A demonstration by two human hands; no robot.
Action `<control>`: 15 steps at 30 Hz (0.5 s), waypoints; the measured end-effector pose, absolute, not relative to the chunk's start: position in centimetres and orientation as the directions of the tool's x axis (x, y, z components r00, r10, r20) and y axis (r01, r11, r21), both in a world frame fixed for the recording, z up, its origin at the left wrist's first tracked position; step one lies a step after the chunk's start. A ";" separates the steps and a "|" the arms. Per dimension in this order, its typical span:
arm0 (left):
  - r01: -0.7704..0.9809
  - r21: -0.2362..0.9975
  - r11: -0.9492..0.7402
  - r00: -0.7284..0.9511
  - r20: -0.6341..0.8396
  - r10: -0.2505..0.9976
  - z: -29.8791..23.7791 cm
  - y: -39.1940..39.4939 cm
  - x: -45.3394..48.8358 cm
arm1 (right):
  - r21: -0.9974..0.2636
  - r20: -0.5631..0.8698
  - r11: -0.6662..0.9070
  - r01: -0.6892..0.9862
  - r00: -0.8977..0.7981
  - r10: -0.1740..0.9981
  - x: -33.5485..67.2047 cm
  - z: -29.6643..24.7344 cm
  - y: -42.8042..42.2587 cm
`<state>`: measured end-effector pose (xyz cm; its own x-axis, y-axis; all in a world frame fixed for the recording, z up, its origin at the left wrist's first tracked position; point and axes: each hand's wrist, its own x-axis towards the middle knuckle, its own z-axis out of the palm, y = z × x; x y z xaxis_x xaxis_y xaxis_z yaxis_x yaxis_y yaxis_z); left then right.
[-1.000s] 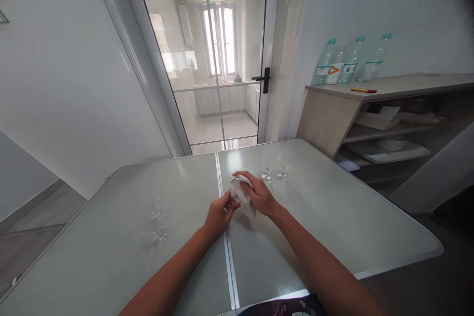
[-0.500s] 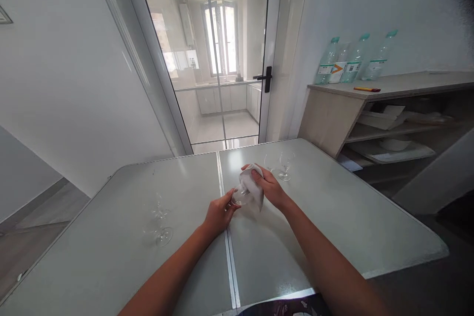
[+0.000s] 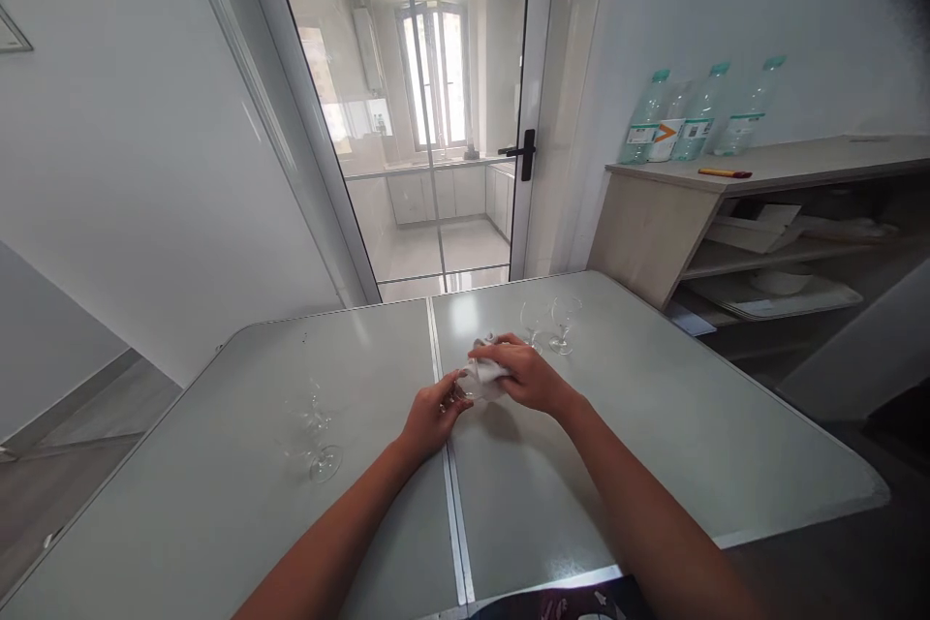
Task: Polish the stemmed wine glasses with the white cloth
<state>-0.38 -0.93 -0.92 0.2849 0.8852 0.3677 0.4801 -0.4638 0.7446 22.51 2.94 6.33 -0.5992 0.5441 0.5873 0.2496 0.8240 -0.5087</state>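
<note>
Near the middle seam of the table, my left hand point(image 3: 430, 415) is closed around a clear stemmed glass point(image 3: 467, 386), of which only part shows between the fingers. My right hand point(image 3: 532, 374) grips a white cloth point(image 3: 488, 370) and presses it against the glass. Just beyond the right hand, two clear stemmed glasses stand upright, one wine glass point(image 3: 562, 341) in plain sight and the other partly behind the hand. To the left lie more transparent glasses, among them one with a round foot point(image 3: 325, 463); their outlines are faint.
The pale table point(image 3: 639, 465) has a metal strip down its centre. Behind it is a glass door point(image 3: 524, 155). A wooden shelf unit point(image 3: 654, 223) at the right carries several plastic bottles point(image 3: 694, 126) and a yellow-and-red pen-like item point(image 3: 725, 173).
My right hand has turned over and gathered the cloth, which hung down loose before and is now bunched on the glass. The left hand stays nearly in place.
</note>
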 end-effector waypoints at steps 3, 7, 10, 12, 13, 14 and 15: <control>0.510 0.722 -0.468 0.280 0.375 0.884 -1.4 -0.9 -0.4 | -0.629 0.517 0.729 0.270 -0.555 0.651 22.1 6.4 2.6; 0.525 0.707 -0.474 0.250 0.404 0.880 -1.6 -0.7 -0.4 | -0.752 0.368 0.625 0.208 -0.653 0.661 21.2 7.2 1.7; 0.475 0.746 -0.467 0.238 0.402 0.884 -1.3 -0.6 -0.4 | -0.774 0.457 0.599 0.203 -0.477 0.751 21.2 7.0 2.0; 0.462 0.761 -0.456 0.239 0.388 0.890 -1.1 -0.7 -0.4 | -0.727 0.504 0.635 0.262 -0.425 0.752 21.5 6.6 2.4; 0.468 0.760 -0.451 0.238 0.383 0.893 -1.1 -0.7 -0.3 | -0.685 0.515 0.665 0.297 -0.448 0.731 21.6 6.5 2.5; 0.480 0.754 -0.449 0.235 0.383 0.894 -1.1 -0.7 -0.3 | -0.649 0.511 0.691 0.319 -0.490 0.706 21.8 6.4 2.5; 0.497 0.742 -0.450 0.231 0.386 0.893 -1.1 -0.7 -0.3 | -0.636 0.495 0.704 0.316 -0.534 0.686 21.8 6.5 2.5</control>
<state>-0.33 -0.75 -1.07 0.2308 0.8930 0.3865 0.4974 -0.4497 0.7419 21.81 2.47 6.47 -0.5335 0.6861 0.4946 0.3159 0.7041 -0.6359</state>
